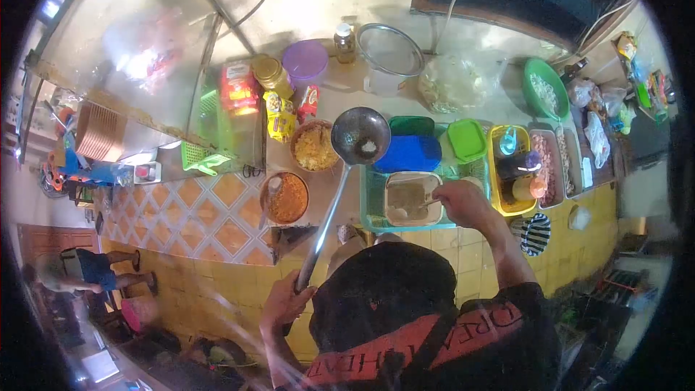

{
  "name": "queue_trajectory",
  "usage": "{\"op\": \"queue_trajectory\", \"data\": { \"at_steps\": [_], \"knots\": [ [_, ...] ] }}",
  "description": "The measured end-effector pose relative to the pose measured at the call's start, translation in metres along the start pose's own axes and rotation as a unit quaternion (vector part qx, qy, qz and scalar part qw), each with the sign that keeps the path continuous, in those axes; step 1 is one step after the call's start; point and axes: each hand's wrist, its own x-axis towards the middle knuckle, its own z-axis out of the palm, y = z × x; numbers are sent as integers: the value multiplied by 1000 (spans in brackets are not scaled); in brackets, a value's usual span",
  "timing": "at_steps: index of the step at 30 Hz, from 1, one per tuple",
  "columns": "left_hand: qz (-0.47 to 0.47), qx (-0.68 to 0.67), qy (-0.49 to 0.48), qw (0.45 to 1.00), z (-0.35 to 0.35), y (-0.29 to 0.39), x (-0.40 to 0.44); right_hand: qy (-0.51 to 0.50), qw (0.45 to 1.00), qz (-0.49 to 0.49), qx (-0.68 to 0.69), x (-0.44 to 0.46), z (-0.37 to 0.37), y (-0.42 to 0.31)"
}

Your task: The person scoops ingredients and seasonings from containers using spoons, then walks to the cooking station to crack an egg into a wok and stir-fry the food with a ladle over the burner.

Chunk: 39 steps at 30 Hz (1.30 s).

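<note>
My left hand point(284, 301) is closed round the handle of a long metal ladle point(349, 130). Its dark bowl, with a little pale stuff inside, hangs near a bowl of yellow-orange food point(313, 146). My right hand point(463, 201) grips a small spoon point(430, 203) that reaches into an open tub of grey-brown powder point(412, 198). That tub stands in a teal basket point(373, 206), beside a blue lid point(409, 153) and a green-lidded box point(468, 139). A second bowl, holding orange-red food point(285, 198), is at the left.
A yellow basket with bottles point(511, 206) and trays of chopped food point(547, 166) stand right. Behind are a glass jar point(344, 43), a clear bag point(455, 83) and a green bowl point(546, 88). Another person point(94, 269) is at the far left.
</note>
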Motion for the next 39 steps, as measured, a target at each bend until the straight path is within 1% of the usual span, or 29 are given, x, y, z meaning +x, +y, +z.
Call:
{"op": "queue_trajectory", "data": {
  "at_steps": [2,4,6,8,10,11,12,14,15,16,17,18,19,20,22,23,24,26,27,28,29,31,32,33,35,36,38,39],
  "knots": [
    [-28,7,-25,999,-4,4,-1,8,1000,-7,7,-2,-3,7],
    [-24,8,-21,999,-3,-1,-2,17,1000,-14,13,-1,-12,6],
    [-18,9,-17,1000,-4,-2,-5,65,997,-29,41,-2,-34,-3],
    [-30,23,-38,999,-7,1,-9,74,996,-32,39,4,-44,-6],
    [-10,26,-25,999,-4,-7,-9,166,983,-49,54,10,-54,-21],
    [7,28,-14,999,-3,-9,-9,206,977,-54,3,12,-52,-24],
    [9,27,-11,1000,-3,-8,-8,209,976,-56,2,13,-53,-30],
    [-4,23,-23,999,-5,-2,-10,196,968,-23,-157,15,-55,-40],
    [-3,20,-19,1000,-6,1,-12,200,967,-28,-155,15,-51,-37],
    [-21,-12,-23,999,-6,4,-14,200,967,-34,-156,13,-47,-35],
    [-40,-45,-26,998,-6,6,-15,170,972,-4,-160,10,-42,-33],
    [-42,-49,-22,998,-6,5,-15,138,976,24,-164,7,-37,-32],
    [-32,-62,-16,997,-6,3,-15,104,977,29,-183,6,-31,-32],
    [-23,-75,-9,997,-6,0,-17,100,978,19,-181,4,-23,-28],
    [-25,-95,-8,995,-6,-8,-18,59,972,-34,-223,5,-1,-22],
    [-17,-110,-13,994,-8,-12,-22,171,956,-110,-212,8,8,-28],
    [-24,-120,3,992,-9,-16,-28,170,954,-130,-208,22,12,-41],
    [-44,-156,15,987,-8,-21,-42,7,979,-67,-192,48,24,-85],
    [-49,-165,29,985,-9,-25,-49,24,976,-194,-94,59,45,-96],
    [-40,-166,43,984,-10,-28,-56,39,948,-315,6,73,72,-107],
    [-32,-166,55,984,-11,-31,-63,-41,953,-300,-29,84,88,-138],
    [-39,-177,87,980,-11,-35,-80,104,900,-424,-17,123,169,-184],
    [-42,-173,97,979,-14,-36,-83,171,868,-466,-6,141,202,-207],
    [-41,-175,105,978,-14,-42,-84,173,864,-473,-6,149,213,-222],
    [-60,-144,91,984,-4,-58,-85,169,892,-416,-49,160,228,-240],
    [-59,-145,96,983,0,-62,-89,171,890,-420,-49,168,239,-241],
    [-41,-250,101,962,8,-63,-94,76,895,-413,-152,180,254,-242],
    [-22,-265,114,957,10,-60,-98,75,893,-416,-155,182,256,-238]
  ]
}}
